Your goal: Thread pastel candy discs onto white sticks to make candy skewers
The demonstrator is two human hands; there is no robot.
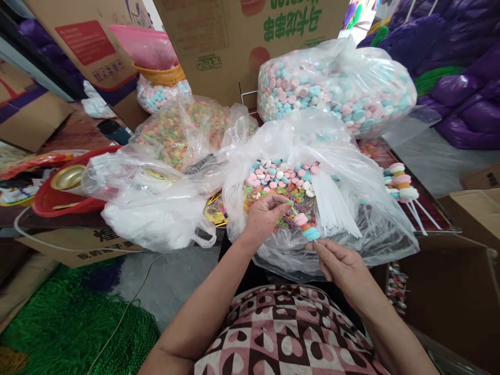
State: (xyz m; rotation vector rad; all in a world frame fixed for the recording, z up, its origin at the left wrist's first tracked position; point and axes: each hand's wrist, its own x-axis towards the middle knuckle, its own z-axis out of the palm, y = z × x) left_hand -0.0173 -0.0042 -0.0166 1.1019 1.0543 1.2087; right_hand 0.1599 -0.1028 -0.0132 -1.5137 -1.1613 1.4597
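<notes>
My right hand (339,259) pinches the lower end of a candy skewer (305,226), a thin white stick threaded with blue and pink marshmallows and an orange piece between them. My left hand (267,212) is closed in a pinch at the skewer's upper end; what lies between its fingertips is too small to make out. Below and beyond it, an opened clear plastic bag (281,250) holds loose pink, blue and white marshmallows (278,171) and coloured ring candies (255,195). A bundle of white sticks (334,205) lies at the right of these sweets.
Finished skewers (402,182) lie at the table's right edge, above an open carton (449,291). Behind stand a big marshmallow bag (332,94) and a bag of ring candies (183,130). White plastic bags (156,219) and a red basin (50,192) are to the left.
</notes>
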